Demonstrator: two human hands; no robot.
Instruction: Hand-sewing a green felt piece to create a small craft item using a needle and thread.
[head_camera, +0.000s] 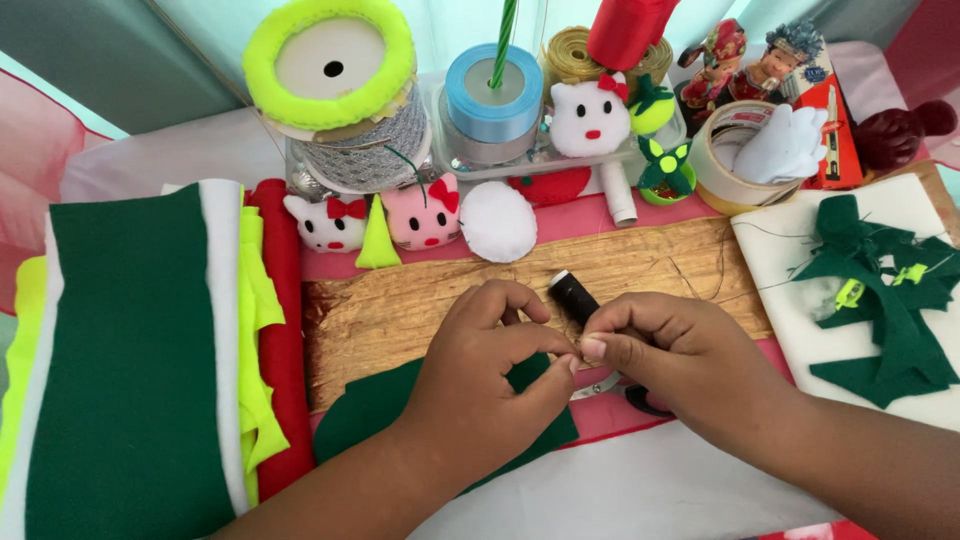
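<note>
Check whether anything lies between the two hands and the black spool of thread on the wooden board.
Nothing visible does. The black spool of thread lies on the golden wooden board directly behind the pinched fingertips of the left hand and the right hand, apparently close to the right hand's fingers.

left hand (480, 375) pinched | right hand (665, 360) pinched, fingertips meeting | black thread spool (573, 295) behind | green felt (385, 405) beneath
</note>
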